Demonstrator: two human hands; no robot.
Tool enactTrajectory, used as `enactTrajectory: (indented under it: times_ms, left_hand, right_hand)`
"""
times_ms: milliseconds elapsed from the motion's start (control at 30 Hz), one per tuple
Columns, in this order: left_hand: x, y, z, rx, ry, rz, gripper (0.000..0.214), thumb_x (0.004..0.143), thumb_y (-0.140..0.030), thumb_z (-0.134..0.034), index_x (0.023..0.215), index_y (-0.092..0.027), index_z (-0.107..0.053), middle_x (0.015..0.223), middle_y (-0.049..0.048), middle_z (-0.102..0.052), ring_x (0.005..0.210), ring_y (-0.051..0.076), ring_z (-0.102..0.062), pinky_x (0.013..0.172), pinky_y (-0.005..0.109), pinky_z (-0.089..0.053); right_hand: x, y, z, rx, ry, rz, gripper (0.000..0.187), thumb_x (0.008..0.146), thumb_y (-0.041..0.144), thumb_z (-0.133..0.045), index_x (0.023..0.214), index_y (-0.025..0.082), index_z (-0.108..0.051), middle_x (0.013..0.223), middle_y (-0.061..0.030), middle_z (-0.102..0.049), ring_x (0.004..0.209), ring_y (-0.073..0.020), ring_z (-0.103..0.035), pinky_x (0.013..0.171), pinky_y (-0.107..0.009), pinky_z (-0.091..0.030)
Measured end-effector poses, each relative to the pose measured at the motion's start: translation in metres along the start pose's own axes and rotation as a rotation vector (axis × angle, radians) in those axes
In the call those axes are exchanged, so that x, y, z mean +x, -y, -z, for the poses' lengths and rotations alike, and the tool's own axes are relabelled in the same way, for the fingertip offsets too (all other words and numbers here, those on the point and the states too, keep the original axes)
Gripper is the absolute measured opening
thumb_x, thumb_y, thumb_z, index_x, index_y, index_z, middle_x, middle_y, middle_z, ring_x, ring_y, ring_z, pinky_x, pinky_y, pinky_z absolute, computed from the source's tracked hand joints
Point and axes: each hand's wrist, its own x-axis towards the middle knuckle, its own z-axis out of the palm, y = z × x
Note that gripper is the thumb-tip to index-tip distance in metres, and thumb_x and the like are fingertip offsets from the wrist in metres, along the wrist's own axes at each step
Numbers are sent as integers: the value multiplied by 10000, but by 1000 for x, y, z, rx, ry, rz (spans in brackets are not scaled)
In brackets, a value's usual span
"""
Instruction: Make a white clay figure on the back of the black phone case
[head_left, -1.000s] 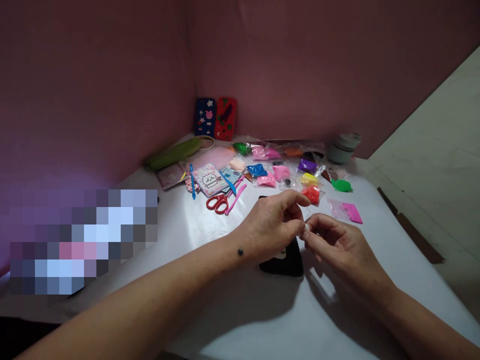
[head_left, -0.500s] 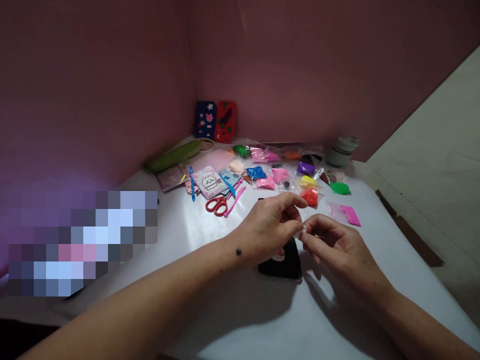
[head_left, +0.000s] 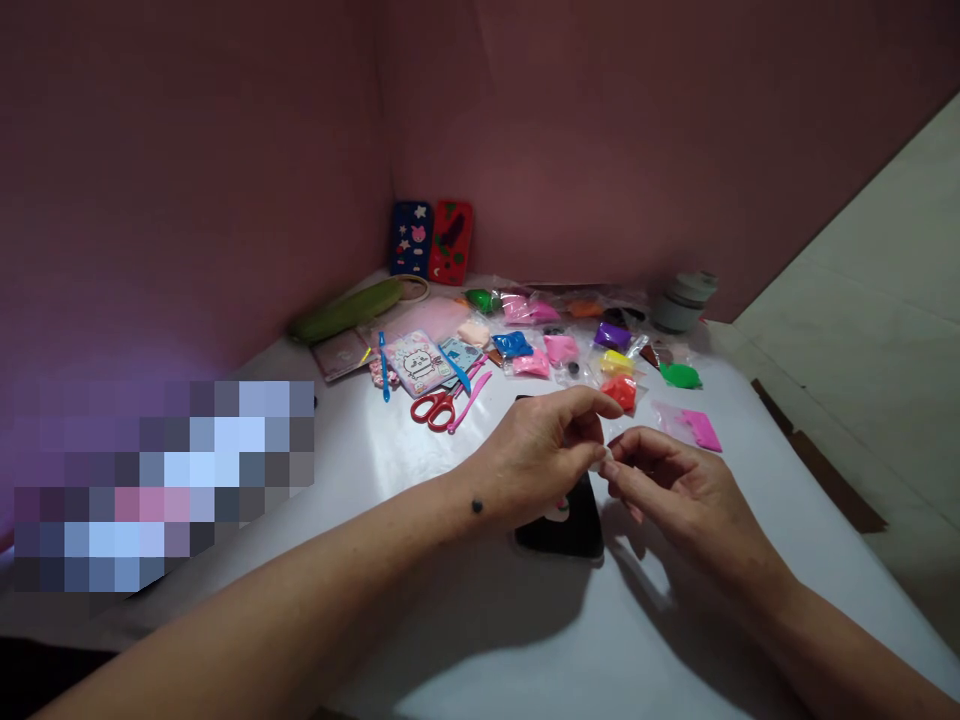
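Observation:
My left hand (head_left: pixel 536 450) and my right hand (head_left: pixel 679 490) meet above the table. Between their fingertips is a small white piece of clay (head_left: pixel 601 458), pinched from both sides and partly covered by the fingers. Below my left hand lies a black phone case (head_left: pixel 559 535) with a small white, pink and green shape on it; the hand hides much of the case. Close beyond my fingers is a bag of red clay (head_left: pixel 619 393). A packet of bright pink clay (head_left: pixel 701 430) lies beyond my right hand.
Red-handled scissors (head_left: pixel 433 410), a pink tool (head_left: pixel 471 402) and a blue tool (head_left: pixel 385 367) lie left of centre. Several clay bags, such as blue (head_left: pixel 513 345), spread behind. Decorated blue (head_left: pixel 411 240) and red cases (head_left: pixel 452 243) lean on the wall. A grey jar (head_left: pixel 684 300) stands back right.
The fingertips have shifted very slightly around the white clay, and less of it shows now. Everything on the table stays in place.

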Motion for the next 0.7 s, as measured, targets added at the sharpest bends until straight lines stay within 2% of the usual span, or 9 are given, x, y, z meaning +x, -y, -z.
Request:
enactTrajectory:
  times_ms: [133,367,533,700]
  left_hand:
    - [0,0,-1,36,-16,-38,292,769,-37,-508,1028,-144,-590,724,-37,-514,653,76,-462,630,229,-395]
    - [0,-1,1,30,23,-3,298,776,-131,-587,1072,-163,-577,809,-19,-558,732,98,-511,670,239,-420]
    - [0,-1,1,28,16,-23,279,762,-64,-545,1018,-161,-600,730,-39,-533,665,84,-481,643,231,-407]
    - [0,-3,1,37,-9,1,321,752,-70,-552,1056,-160,-604,745,-36,-548,667,81,-491,625,222,-406]
  right_hand:
    - [1,-1,0,11,-76,36,150,793,339,-650,729,215,-594,614,36,-531,518,-110,-461,495,-241,-384]
    - [3,-2,0,-3,-65,64,175,803,342,-641,709,207,-581,635,23,-543,544,-118,-481,512,-246,-390]
    - [1,-1,-1,5,-74,101,174,805,327,-629,692,208,-571,619,31,-515,521,-110,-458,495,-247,-371]
    - [0,-2,-1,64,-85,97,141,817,321,-633,734,215,-590,659,28,-537,559,-112,-481,530,-245,-394]
